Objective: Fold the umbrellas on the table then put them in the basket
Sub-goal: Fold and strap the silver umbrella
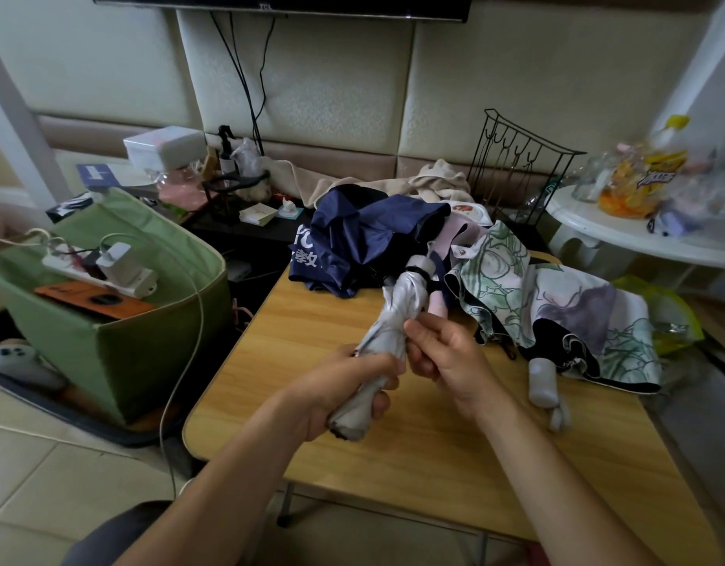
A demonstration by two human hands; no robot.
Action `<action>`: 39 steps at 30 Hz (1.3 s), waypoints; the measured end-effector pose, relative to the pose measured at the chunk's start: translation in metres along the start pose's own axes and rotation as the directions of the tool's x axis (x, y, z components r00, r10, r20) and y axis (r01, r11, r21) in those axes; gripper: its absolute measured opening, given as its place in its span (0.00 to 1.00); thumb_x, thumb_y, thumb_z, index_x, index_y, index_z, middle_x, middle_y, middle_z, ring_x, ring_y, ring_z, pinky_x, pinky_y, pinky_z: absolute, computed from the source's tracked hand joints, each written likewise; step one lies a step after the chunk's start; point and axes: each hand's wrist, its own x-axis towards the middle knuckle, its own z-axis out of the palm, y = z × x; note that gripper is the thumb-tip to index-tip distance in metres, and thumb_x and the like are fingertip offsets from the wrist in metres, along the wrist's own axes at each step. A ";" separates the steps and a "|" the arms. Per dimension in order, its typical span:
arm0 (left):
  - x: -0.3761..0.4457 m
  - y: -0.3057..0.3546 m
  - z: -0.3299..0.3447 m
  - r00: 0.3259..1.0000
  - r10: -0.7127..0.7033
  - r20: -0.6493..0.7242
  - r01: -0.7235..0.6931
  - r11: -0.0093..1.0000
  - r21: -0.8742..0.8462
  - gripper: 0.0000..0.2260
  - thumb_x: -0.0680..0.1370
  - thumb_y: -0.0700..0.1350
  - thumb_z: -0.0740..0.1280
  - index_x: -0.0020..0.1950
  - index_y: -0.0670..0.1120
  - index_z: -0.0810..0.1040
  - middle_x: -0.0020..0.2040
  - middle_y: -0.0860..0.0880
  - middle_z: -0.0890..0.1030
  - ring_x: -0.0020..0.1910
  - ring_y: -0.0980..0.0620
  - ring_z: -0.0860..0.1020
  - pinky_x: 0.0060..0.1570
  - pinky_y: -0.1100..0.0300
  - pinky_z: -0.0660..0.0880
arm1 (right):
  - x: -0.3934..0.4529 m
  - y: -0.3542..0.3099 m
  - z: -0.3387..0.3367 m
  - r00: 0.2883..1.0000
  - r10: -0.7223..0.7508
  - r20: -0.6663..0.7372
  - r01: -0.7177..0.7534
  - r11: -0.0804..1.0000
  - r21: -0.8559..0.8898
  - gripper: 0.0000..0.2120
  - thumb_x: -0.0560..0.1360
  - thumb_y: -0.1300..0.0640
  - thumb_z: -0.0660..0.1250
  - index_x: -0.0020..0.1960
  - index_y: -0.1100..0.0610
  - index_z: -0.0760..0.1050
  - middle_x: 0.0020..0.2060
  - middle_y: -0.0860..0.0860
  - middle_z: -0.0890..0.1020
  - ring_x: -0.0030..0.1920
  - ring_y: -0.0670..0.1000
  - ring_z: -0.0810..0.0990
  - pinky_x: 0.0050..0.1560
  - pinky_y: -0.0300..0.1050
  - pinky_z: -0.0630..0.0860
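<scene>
Umbrella fabric, pale grey and gathered into a tight twisted roll [387, 320], sits up off the light wooden folding table [311, 361], slanting from low at the left to high at the right. Left hand [344, 390] has its fingers curled right round the lower end of that roll, a solid grip. Right hand [442, 353] comes in from the other side, fingertips pinching the cloth about midway along, just above the left hand's knuckles. At the roll's upper end a black band rings the white tip, with a pale pink handle-like piece just beside it. Behind, at the table's far edge, a navy blue umbrella with white printed characters [352, 243] lies crumpled and unfolded. To the right, a floral umbrella in green, white and purple with dark lining [556, 304] sprawls open across the tabletop, its pale grey stubby handle [542, 381] lying on the wood near the right forearm. Off to the left on the floor, well apart from the hands, stands the green fabric basket [148, 332], with a white power strip and plugged-in charger [119, 267] and an orange flat box inside. A white game controller [13, 357] rests beside it. Far right, a white round table [638, 230] carries snack bags, and a black wire rack [516, 165] stands behind the umbrellas.
</scene>
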 end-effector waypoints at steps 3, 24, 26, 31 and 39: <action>-0.002 -0.003 0.002 0.989 -0.019 0.145 0.027 0.998 -0.058 0.12 0.74 0.42 0.72 0.54 0.41 0.74 0.36 0.48 0.74 0.29 0.52 0.71 0.30 0.60 0.70 | -0.005 -0.005 -0.007 0.993 0.064 0.103 -0.076 0.990 0.119 0.17 0.80 0.53 0.65 0.34 0.56 0.75 0.24 0.48 0.69 0.26 0.46 0.63 0.31 0.37 0.64; 0.021 -0.019 0.003 0.829 0.511 -0.230 -0.368 0.806 0.464 0.07 0.85 0.50 0.63 0.57 0.51 0.79 0.41 0.47 0.83 0.35 0.49 0.81 0.36 0.46 0.80 | -0.010 -0.008 -0.004 0.992 0.111 0.052 -0.108 0.993 -0.052 0.14 0.83 0.63 0.66 0.68 0.60 0.74 0.41 0.55 0.84 0.37 0.48 0.80 0.38 0.39 0.78; 0.021 -0.021 0.003 0.804 0.554 -0.214 -0.359 0.740 0.568 0.06 0.85 0.49 0.62 0.55 0.50 0.79 0.38 0.51 0.82 0.34 0.53 0.79 0.33 0.55 0.76 | -0.009 -0.009 -0.004 0.995 0.097 0.035 -0.092 0.988 -0.125 0.19 0.82 0.61 0.68 0.71 0.58 0.69 0.39 0.57 0.84 0.33 0.50 0.79 0.34 0.40 0.76; 0.022 -0.017 -0.002 0.857 0.499 -0.133 -0.342 0.741 0.577 0.09 0.86 0.50 0.61 0.50 0.48 0.77 0.39 0.47 0.82 0.37 0.45 0.81 0.39 0.45 0.78 | -0.009 -0.004 0.001 0.997 0.006 -0.072 -0.016 0.991 -0.133 0.19 0.81 0.57 0.70 0.68 0.56 0.67 0.37 0.56 0.84 0.29 0.50 0.76 0.32 0.42 0.72; 0.011 -0.015 0.006 0.905 0.411 -0.106 -0.334 0.843 0.422 0.17 0.82 0.62 0.63 0.61 0.51 0.78 0.45 0.44 0.82 0.36 0.49 0.82 0.38 0.52 0.81 | -0.010 0.004 0.006 0.992 0.067 -0.107 -0.081 0.988 -0.133 0.18 0.77 0.46 0.71 0.58 0.58 0.75 0.29 0.51 0.75 0.28 0.47 0.70 0.28 0.39 0.66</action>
